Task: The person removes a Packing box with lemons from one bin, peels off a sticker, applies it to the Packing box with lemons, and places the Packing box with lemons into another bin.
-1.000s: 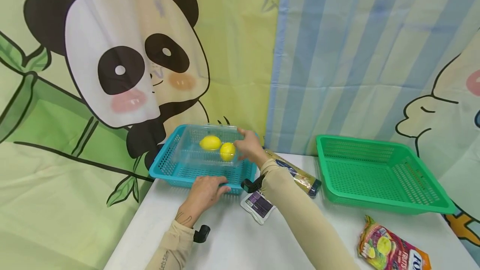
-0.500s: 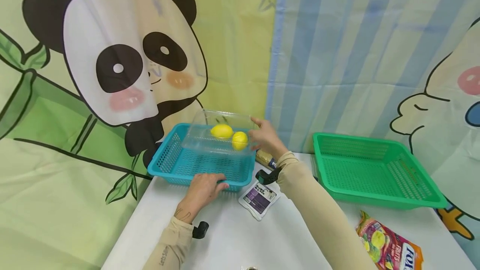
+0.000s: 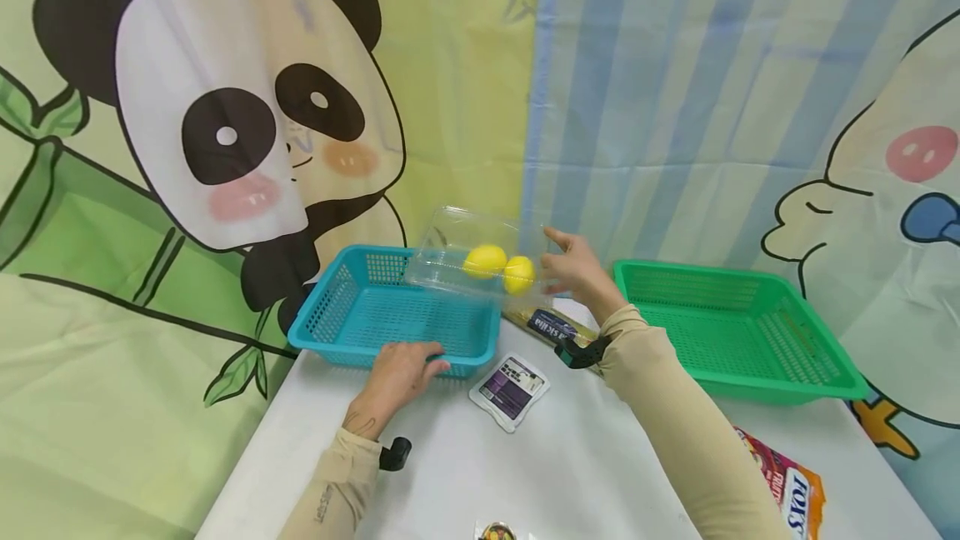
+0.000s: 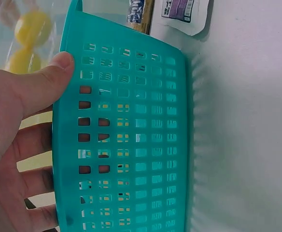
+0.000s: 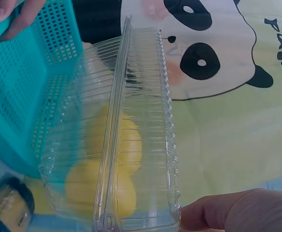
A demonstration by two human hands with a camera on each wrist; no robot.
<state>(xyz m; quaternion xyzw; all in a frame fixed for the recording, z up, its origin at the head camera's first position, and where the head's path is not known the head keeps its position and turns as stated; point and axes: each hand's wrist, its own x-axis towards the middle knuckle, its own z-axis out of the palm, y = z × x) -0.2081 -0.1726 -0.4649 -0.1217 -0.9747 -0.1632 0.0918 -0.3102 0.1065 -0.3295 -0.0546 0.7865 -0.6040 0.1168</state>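
Note:
A clear plastic clamshell box (image 3: 450,261) with two lemons (image 3: 485,261) inside hangs tilted above the right end of the blue basket (image 3: 420,327). My right hand (image 3: 581,273) grips the box by its right end; in the right wrist view the thumb (image 5: 247,210) shows at the box's edge. Over the near rim of the blue basket, my left hand (image 3: 399,373) holds on, with the thumb (image 4: 49,79) on the outer side and the fingers inside, seen through the holes in the left wrist view. That basket stands on the white table.
On the right stands a green basket (image 3: 727,340). Between the baskets lies a gold and dark blue packet (image 3: 551,323), partly under the right arm. A white and purple pouch (image 3: 510,390) lies in front, a red Fox's bag (image 3: 795,482) at lower right. Behind hangs a printed curtain (image 3: 465,107).
My right hand has lifted the clear box with the lemons up out of the blue basket and carried it rightward. My left hand stays on the basket's rim. The view has turned slightly right.

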